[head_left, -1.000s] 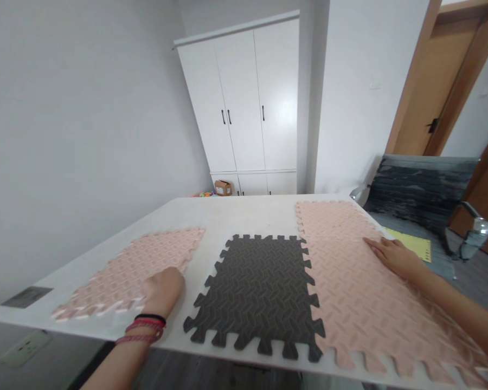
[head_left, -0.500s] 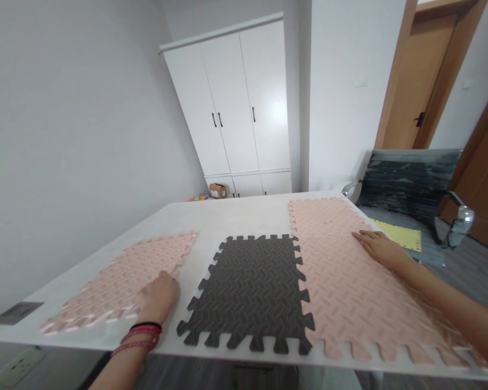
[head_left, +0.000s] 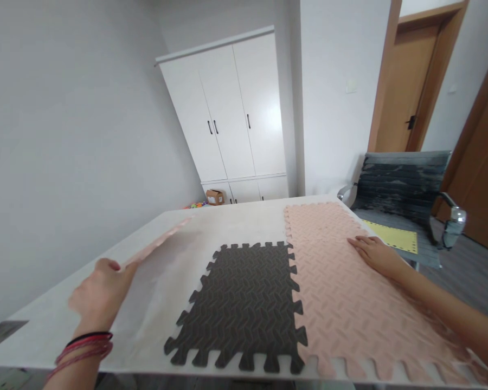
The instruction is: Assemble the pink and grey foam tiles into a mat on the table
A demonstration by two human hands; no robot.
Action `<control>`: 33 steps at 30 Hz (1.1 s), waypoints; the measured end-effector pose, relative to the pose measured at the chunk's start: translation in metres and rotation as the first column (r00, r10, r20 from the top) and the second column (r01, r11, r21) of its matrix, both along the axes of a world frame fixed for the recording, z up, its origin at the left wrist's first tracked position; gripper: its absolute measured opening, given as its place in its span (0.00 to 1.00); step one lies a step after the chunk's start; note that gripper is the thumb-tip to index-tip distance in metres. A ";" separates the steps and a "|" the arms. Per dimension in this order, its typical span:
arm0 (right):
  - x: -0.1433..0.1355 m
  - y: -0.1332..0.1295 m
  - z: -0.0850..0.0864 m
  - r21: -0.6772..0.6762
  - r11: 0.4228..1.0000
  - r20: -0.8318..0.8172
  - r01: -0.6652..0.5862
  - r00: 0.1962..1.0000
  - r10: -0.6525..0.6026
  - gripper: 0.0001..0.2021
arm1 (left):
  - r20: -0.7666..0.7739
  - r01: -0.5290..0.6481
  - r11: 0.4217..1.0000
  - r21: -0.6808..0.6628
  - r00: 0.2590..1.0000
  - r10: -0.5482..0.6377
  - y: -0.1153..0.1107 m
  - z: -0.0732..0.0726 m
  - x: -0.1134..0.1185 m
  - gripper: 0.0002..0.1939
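My left hand, with red and black bands at the wrist, grips the edge of a pink foam mat tile. That tile is raised off the table and seen almost edge-on. My right hand lies flat, fingers stretched out, on joined pink foam mat tiles along the table's right side. Between the hands, a dark grey foam mat tile with toothed edges lies flat, its right edge against the pink ones.
Everything lies on a white table. A chair with a yellow foam tile on its seat stands at the right. Behind are a white cabinet and a cardboard box. A grey plate is set in the table's left corner.
My left hand has lifted the loose pink tile from the table and moved left with it, tipping it edge-on. My right hand stays on the pink tiles. The view has shifted slightly.
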State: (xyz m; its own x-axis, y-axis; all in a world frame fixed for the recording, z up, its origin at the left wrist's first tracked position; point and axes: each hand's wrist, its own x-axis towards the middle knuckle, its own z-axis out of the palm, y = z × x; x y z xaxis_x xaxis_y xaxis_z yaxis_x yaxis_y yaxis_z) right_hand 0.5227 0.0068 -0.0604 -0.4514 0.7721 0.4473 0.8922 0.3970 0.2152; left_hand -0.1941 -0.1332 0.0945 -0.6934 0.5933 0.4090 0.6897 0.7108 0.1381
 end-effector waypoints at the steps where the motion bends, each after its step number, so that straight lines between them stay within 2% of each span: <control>1: 0.002 0.000 -0.002 -0.002 1.000 -0.001 -0.008 1.000 0.008 0.23 | -0.021 0.000 1.000 0.012 1.000 0.000 0.002 0.005 0.005 0.30; 4: 0.005 0.002 -0.006 -0.005 1.000 -0.008 -0.021 1.000 0.021 0.23 | -0.049 0.143 0.990 0.018 0.989 -0.141 0.019 0.010 0.035 0.26; 7: 0.005 0.002 -0.006 -0.005 1.000 -0.025 -0.016 1.000 0.016 0.22 | -0.024 0.350 0.936 -0.038 0.936 -0.351 0.048 -0.003 0.077 0.19; 9: 0.004 0.001 -0.005 -0.008 1.000 -0.039 -0.013 0.999 0.013 0.22 | 0.004 0.489 0.867 -0.099 0.871 -0.491 0.072 -0.017 0.106 0.14; 11: 0.003 0.000 -0.004 -0.017 1.000 -0.047 -0.009 0.999 0.009 0.23 | 0.044 0.611 0.773 -0.171 0.788 -0.614 0.094 -0.033 0.132 0.12; 13: 0.003 0.000 -0.004 -0.025 1.000 -0.046 -0.007 0.999 0.006 0.23 | 0.082 0.685 0.689 -0.236 0.721 -0.689 0.113 -0.046 0.152 0.13; 15: 0.003 0.000 -0.005 -0.021 1.000 -0.046 0.000 0.999 0.000 0.23 | 0.109 0.718 0.635 -0.285 0.683 -0.723 0.127 -0.056 0.164 0.16; 18: 0.004 0.000 -0.005 -0.021 1.000 -0.047 0.011 0.999 -0.012 0.23 | 0.119 0.724 0.608 -0.326 0.670 -0.733 0.139 -0.064 0.168 0.16; 25: 0.006 0.001 -0.006 -0.058 0.998 -0.057 0.000 0.998 -0.003 0.23 | 0.081 0.683 0.641 -0.350 0.704 -0.706 0.155 -0.071 0.152 0.17; 33: 0.005 0.000 -0.004 -0.081 0.997 -0.062 0.013 0.998 -0.018 0.23 | 0.086 0.689 0.626 -0.366 0.695 -0.714 0.170 -0.074 0.144 0.17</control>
